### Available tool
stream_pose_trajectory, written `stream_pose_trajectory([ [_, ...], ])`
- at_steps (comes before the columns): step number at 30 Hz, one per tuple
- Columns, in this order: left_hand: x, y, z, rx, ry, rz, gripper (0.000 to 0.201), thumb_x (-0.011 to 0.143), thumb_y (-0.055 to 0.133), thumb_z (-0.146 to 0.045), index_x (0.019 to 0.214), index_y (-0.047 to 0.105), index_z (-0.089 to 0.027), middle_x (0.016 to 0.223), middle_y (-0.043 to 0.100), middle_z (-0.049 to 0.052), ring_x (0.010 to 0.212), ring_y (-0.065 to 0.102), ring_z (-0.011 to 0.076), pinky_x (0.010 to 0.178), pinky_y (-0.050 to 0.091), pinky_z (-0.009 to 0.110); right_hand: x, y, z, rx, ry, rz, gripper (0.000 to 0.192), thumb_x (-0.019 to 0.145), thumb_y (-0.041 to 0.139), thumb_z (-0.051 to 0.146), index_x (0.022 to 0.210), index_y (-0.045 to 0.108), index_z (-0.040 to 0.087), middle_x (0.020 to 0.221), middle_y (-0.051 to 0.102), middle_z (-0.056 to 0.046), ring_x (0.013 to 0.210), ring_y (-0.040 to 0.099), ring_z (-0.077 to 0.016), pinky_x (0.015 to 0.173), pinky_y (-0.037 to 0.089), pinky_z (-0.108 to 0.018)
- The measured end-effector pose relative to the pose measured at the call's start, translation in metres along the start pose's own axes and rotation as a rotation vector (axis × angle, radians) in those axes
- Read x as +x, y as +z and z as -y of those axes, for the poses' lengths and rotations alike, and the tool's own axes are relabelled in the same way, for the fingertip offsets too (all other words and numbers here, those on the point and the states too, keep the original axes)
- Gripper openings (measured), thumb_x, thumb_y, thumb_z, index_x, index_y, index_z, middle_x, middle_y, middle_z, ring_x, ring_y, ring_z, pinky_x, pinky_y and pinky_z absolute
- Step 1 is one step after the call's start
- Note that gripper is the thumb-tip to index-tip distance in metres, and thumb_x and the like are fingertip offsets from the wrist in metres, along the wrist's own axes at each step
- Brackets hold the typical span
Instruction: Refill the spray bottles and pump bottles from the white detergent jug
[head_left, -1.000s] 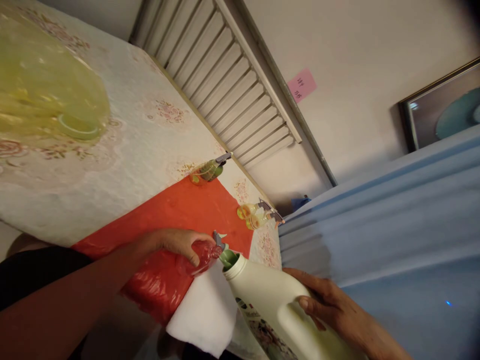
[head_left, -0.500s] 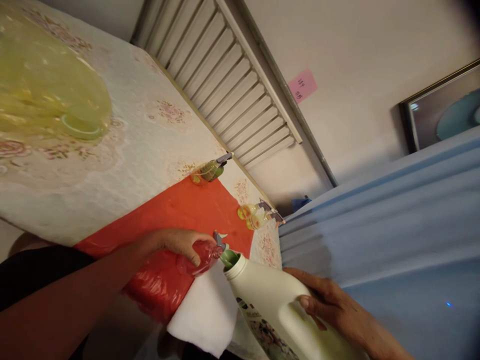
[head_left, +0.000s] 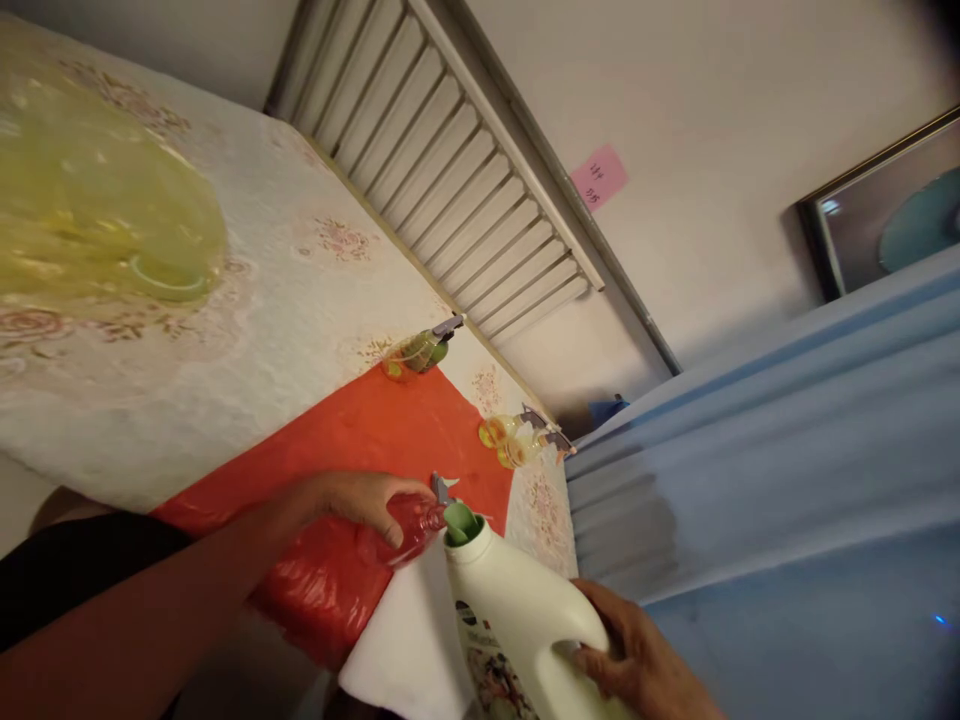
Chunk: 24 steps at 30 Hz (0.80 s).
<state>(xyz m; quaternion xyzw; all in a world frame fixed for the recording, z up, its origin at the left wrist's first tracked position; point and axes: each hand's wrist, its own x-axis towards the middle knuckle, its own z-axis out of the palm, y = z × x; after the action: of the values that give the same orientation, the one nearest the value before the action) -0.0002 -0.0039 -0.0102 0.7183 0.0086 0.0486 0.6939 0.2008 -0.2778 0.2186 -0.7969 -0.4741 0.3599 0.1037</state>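
- The left hand (head_left: 375, 497) is closed around a small clear spray bottle (head_left: 409, 523), which lies tilted over the red plastic sheet (head_left: 390, 425) with its grey trigger head (head_left: 441, 488) pointing towards the jug
- The right hand (head_left: 637, 660) grips the handle of a large white detergent jug (head_left: 517, 620), tipped so that its green spout (head_left: 460, 522) sits just beside the small bottle's neck
- Whether the trigger head is screwed on or loose beside the neck cannot be told; if the neck is not open under the spout, liquid would likely run over the fingers and onto the sheet
- The jug is far bigger than the bottle, so a slightly steeper tilt could bring a surge that overflows the narrow mouth
- A white cloth (head_left: 405, 640) lies under the spout and may catch drips, but it reaches only part of the way; a spill to the far side would land on the floral tablecloth (head_left: 300, 270)
- A wet, slick bottle could slip from the left hand
- Three more small spray bottles, one (head_left: 417, 352) at the sheet's far edge and a pair (head_left: 517, 440) near its corner, lie close enough to be knocked
- The jug's label (head_left: 491, 680) shows a dark logo and a flower picture; its wording is too small to read
- A pink sticky note (head_left: 598, 177) on the wall bears handwriting that I cannot make out
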Motion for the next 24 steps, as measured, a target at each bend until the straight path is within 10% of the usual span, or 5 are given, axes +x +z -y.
stream_pose_trajectory([
  [4, 0.000, 0.001, 0.001, -0.012, 0.021, -0.006, 0.087, 0.058, 0.086, -0.030, 0.138, 0.050, -0.026, 0.140, 0.058, 0.005, 0.127, 0.053, 0.0326, 0.105, 0.042, 0.041, 0.011, 0.000, -0.009, -0.060, 0.058, -0.145, 0.011, 0.072, 0.059, 0.021, 0.081, 0.062, 0.017, 0.071, 0.055, 0.002, 0.060, 0.050, -0.0123, 0.051, 0.039, -0.021],
  [14, -0.005, 0.002, -0.007, 0.007, -0.040, -0.038, 0.081, 0.061, 0.084, -0.029, 0.136, 0.051, -0.026, 0.135, 0.061, 0.006, 0.118, 0.059, 0.0329, 0.099, 0.047, 0.043, 0.064, -0.023, 0.019, 0.405, -0.101, -0.375, 0.025, 0.060, 0.070, 0.022, 0.084, 0.065, 0.017, 0.073, 0.064, 0.000, 0.068, 0.056, -0.0183, 0.062, 0.041, -0.028],
  [24, -0.007, 0.003, -0.017, -0.022, -0.044, -0.041, 0.080, 0.059, 0.083, -0.022, 0.133, 0.053, -0.026, 0.134, 0.062, 0.003, 0.125, 0.054, 0.0330, 0.103, 0.045, 0.041, 0.177, 0.021, 0.065, 0.815, -0.423, -0.488, 0.023, 0.048, 0.062, 0.010, 0.069, 0.067, 0.017, 0.057, 0.060, 0.005, 0.052, 0.046, -0.0109, 0.051, 0.034, -0.023],
])
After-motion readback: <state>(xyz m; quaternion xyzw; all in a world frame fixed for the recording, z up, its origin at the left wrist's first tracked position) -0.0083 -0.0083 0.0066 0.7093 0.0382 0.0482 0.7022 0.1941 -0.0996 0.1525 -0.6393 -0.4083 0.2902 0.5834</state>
